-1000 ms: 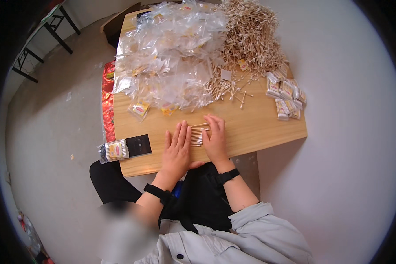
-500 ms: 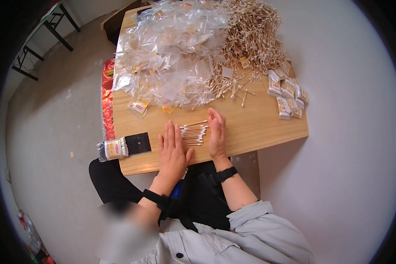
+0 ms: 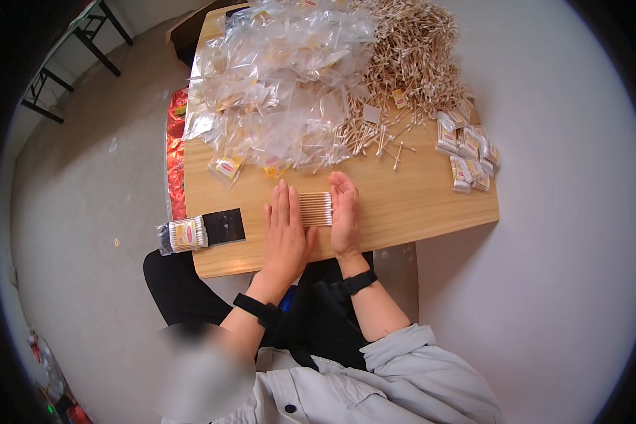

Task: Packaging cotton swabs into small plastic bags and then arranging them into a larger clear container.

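Note:
A neat row of wooden cotton swabs (image 3: 316, 208) lies flat on the wooden table (image 3: 417, 205) near its front edge. My left hand (image 3: 285, 230) lies flat on the table with fingers together, pressing against the row's left ends. My right hand (image 3: 345, 212) stands on its edge against the row's right ends, fingers straight. The swabs are squeezed between the two hands, and neither hand grips anything.
A heap of clear plastic bags (image 3: 279, 78) covers the back left of the table, and a big pile of loose swabs (image 3: 410, 56) the back right. Small filled packs (image 3: 466, 152) sit at the right edge. A filled swab pack (image 3: 182, 234) on a black pad (image 3: 225, 226) overhangs the front left corner.
The hands have moved slightly apart and the swab bundle between them now lies spread out as an even, aligned row.

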The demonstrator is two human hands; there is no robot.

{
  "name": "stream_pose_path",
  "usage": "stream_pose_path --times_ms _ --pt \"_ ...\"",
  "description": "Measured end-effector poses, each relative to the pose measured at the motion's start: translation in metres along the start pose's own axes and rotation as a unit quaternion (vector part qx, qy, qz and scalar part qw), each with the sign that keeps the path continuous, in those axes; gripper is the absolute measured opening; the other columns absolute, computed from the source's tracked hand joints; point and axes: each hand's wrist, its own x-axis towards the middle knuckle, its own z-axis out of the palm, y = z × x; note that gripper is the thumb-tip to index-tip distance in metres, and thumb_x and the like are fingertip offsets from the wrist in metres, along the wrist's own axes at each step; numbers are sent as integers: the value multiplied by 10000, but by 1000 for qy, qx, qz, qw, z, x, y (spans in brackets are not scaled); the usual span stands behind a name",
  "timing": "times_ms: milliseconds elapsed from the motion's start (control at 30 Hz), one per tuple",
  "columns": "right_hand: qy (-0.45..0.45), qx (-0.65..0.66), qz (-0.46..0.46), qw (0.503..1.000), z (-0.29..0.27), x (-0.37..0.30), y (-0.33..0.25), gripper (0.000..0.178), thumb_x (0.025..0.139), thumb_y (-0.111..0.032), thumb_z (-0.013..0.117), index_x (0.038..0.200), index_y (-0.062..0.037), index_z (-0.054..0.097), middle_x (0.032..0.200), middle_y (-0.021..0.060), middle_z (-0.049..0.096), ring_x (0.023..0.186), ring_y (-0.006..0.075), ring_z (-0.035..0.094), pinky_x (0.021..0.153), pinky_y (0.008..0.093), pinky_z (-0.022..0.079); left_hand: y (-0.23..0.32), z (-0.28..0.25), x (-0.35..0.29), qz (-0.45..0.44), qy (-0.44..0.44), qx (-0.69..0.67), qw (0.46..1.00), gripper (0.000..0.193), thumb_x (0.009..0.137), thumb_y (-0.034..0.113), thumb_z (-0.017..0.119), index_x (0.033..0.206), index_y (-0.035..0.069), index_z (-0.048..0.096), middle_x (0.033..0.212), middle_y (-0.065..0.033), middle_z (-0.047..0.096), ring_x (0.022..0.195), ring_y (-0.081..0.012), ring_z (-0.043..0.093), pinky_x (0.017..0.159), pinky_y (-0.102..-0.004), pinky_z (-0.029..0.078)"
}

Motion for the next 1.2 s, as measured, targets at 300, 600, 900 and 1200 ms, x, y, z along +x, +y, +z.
stream_pose_path --times_ms 300,600,900,1200 --pt "5 -32 -33 999 18 -2 6 517 1061 -377 311 1394 7 409 1339 155 484 1290 232 420 1118 366 289 -2 -1 -6 22 -37 70 997 805 900 336 599 1510 -28 218 1597 -206 169 1489 -335 161 1191 -467 158" --pt "-39 -106 -11 994 42 -9 11 590 1057 -428 299 1419 34 359 1380 166 449 1310 227 400 1159 349 245 -17 -9 -19 2 -53 138 989 851 897 430 573 1511 -39 217 1605 -197 157 1500 -315 129 1200 -454 120" --pt "-84 -124 -11 989 102 -28 21 537 1042 -389 334 1373 25 427 1293 176 538 1228 234 479 1064 335 336 -61 -48 -44 -27 -51 203 978 847 896 467 545 1510 -27 234 1599 -207 176 1496 -328 150 1187 -507 113" --pt "-40 -37 7 998 111 -25 33 404 1043 -275 387 1309 13 484 1211 136 569 1142 189 528 1014 310 407 -65 -55 -47 -35 -51 207 976 922 865 520 580 1504 -45 228 1592 -215 182 1492 -335 155 1176 -532 135"
